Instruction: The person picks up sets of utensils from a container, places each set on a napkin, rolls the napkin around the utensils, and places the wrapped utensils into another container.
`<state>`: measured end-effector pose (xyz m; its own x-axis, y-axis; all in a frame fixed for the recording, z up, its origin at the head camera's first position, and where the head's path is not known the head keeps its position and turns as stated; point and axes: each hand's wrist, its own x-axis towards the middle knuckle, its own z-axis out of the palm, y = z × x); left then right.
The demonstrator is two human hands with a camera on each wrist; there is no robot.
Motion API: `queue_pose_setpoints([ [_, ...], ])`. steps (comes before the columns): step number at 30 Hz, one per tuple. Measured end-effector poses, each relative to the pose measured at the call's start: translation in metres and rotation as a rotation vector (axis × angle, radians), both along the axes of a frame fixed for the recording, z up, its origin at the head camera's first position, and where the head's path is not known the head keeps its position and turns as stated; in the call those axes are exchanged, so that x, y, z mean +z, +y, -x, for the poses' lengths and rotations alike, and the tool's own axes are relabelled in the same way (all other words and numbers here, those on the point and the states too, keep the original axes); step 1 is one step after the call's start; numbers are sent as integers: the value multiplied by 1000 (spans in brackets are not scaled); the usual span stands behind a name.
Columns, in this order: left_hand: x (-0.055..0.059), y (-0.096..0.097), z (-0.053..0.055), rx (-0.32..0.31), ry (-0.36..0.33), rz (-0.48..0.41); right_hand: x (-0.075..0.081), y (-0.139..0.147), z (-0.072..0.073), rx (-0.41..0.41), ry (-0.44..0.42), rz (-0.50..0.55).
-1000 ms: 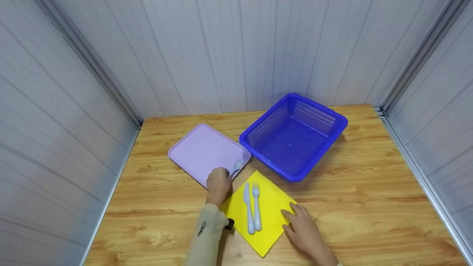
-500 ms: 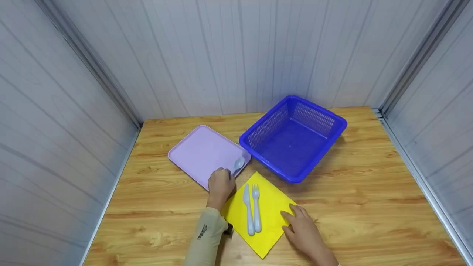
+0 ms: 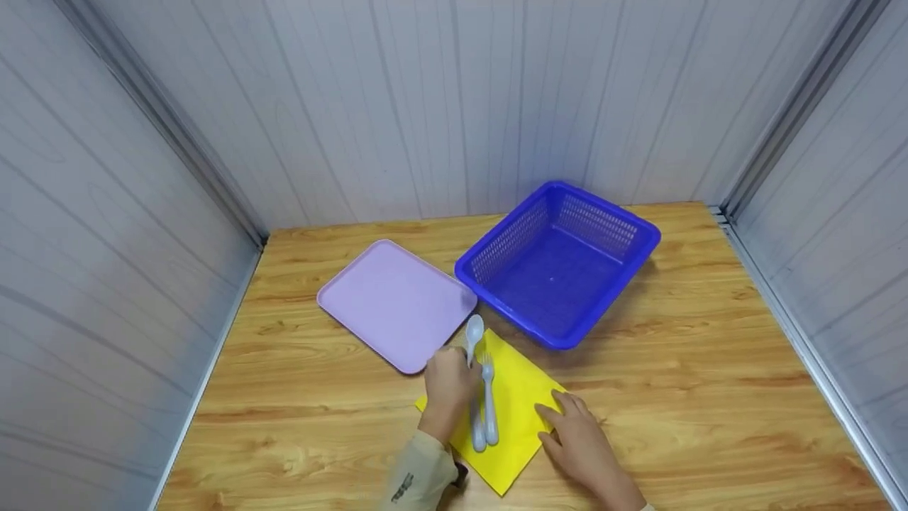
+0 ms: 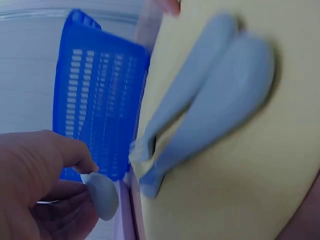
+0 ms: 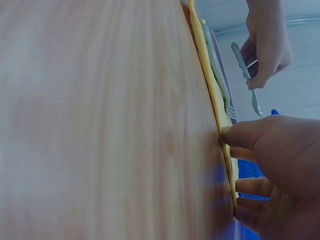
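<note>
My left hand (image 3: 449,389) pinches a pale grey-blue spoon (image 3: 474,331) by its handle, bowl pointing away from me. It hovers over the left part of a folded yellow cloth (image 3: 523,404). The right wrist view shows the spoon (image 5: 239,59) held up off the cloth. On the cloth lie a matching fork (image 3: 490,408) and a knife (image 3: 477,431), side by side; my left hand covers the knife's blade in the head view. The fingers of my right hand (image 3: 585,448) are spread and rest on the cloth's right edge.
A lilac tray (image 3: 397,301) lies on the wooden table (image 3: 709,369) at the back left. Beside it stands a blue plastic basket (image 3: 560,284), whose near left corner meets or overlaps the tray's right corner. Panelled walls (image 3: 454,106) enclose the back and sides.
My left hand has lifted the spoon from the tray's right corner and carried it right, over the cloth beside the knife and fork. My right hand has stayed at the cloth's edge.
</note>
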<state>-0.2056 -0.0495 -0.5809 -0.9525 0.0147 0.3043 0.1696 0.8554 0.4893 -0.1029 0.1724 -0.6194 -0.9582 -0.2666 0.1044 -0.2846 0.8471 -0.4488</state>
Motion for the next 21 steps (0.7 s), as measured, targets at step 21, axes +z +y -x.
queue_pose_setpoints([
  [21, -15, 70, -49, 48, -136, 83, 2, -1, 2, 2, -25, -5],
])
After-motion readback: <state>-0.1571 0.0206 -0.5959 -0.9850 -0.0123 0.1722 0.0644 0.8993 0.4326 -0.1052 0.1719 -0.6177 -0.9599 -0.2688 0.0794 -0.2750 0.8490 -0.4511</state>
